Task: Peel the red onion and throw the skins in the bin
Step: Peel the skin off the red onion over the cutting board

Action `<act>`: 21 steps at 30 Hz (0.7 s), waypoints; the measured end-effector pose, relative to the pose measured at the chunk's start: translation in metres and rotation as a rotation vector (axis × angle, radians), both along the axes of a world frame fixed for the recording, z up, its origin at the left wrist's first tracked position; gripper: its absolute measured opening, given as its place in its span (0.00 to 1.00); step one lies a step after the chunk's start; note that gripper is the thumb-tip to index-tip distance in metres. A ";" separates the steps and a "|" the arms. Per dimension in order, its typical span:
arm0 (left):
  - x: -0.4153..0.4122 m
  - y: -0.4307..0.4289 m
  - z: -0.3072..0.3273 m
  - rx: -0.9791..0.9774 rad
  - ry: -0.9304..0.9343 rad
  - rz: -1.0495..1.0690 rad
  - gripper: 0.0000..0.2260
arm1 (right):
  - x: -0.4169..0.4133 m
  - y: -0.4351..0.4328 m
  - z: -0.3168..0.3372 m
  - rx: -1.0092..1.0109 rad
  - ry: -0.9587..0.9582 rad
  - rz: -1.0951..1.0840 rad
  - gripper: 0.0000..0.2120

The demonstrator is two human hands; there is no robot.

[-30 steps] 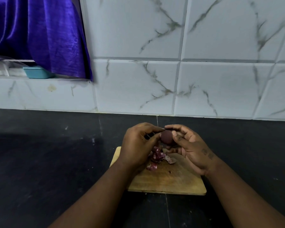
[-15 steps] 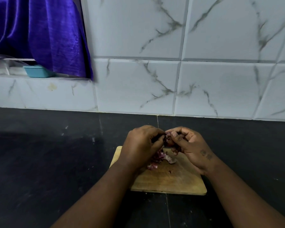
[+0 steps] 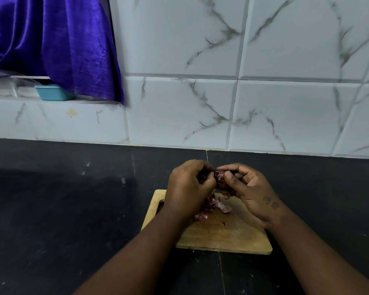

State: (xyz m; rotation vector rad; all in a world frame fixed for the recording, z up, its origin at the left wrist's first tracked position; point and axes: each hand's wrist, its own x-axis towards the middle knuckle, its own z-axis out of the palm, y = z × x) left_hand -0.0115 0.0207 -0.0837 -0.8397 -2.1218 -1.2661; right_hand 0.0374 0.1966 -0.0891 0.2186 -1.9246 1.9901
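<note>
Onion [image 3: 220, 179]: small, dark red-purple, mostly hidden, pinched between the fingertips of both hands, held in the air above the far edge of the board [image 3: 222, 235]. Top patch glossy, skin there torn and ragged. Skins [image 3: 211, 206]: loose pile of pink-purple papery scraps, lying on the board's far half, directly below the onion. One paler curled piece [image 3: 224, 208] at the pile's right side; one tiny crumb [image 3: 224, 223] nearer the board's middle.

— Where is there room on the worktop [image 3: 62, 209]?
— Its whole left half lies bare.
— And what blocks?
— The cutting board [image 3: 226, 237] near the front edge, loose skins [image 3: 209, 206] on its back half.
</note>
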 end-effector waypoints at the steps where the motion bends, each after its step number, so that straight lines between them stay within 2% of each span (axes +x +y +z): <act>1: 0.000 0.000 0.000 0.045 -0.051 -0.022 0.04 | 0.000 0.000 0.000 -0.005 0.001 0.003 0.09; 4: 0.002 0.000 -0.002 0.228 -0.267 -0.121 0.06 | 0.001 0.000 0.000 -0.037 0.004 0.028 0.13; 9: -0.002 0.003 0.003 0.568 -0.600 -0.291 0.04 | 0.000 -0.001 -0.002 -0.112 0.018 0.066 0.15; 14: -0.008 0.002 0.004 0.683 -0.799 -0.289 0.07 | -0.001 -0.001 -0.001 -0.182 0.016 0.127 0.14; 16: -0.014 -0.003 0.000 0.624 -0.781 -0.165 0.07 | 0.001 -0.001 0.002 -0.203 0.031 0.125 0.13; 18: -0.017 -0.008 -0.003 0.415 -0.653 -0.028 0.06 | 0.001 0.000 0.003 -0.206 0.031 0.115 0.12; 21: -0.009 -0.010 -0.001 0.084 -0.490 0.017 0.08 | -0.002 -0.001 -0.001 -0.185 0.013 0.084 0.13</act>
